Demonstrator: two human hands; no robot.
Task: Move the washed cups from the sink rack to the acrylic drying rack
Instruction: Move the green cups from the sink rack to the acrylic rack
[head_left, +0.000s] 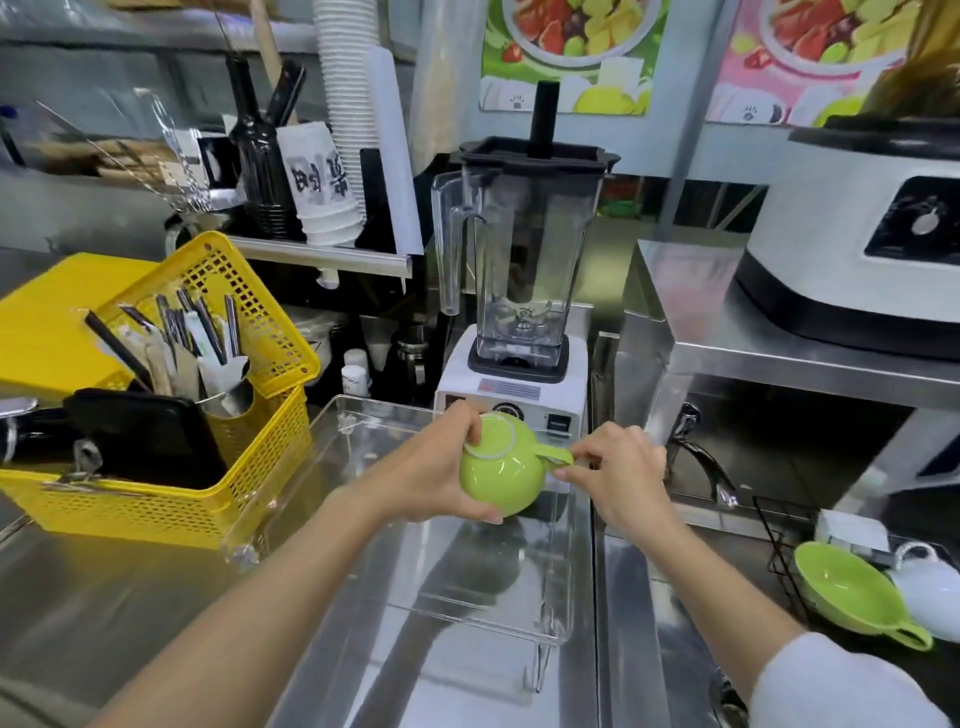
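Steel table (130, 597) is pretty crowded: a yellow basket (249, 467) of utensils sits just left of the clear acrylic drying rack (467, 587), and a blender (519, 291) stands right behind it. Off to the right, the black sink rack (779, 551) holds another green cup (852, 597) and a white cup (930, 587). Both arms reach forward over the rack. Left hand (431, 467) cups the upside-down green cup (501, 475); right hand (618, 475) pinches its handle. Blender label's too blurry to read.
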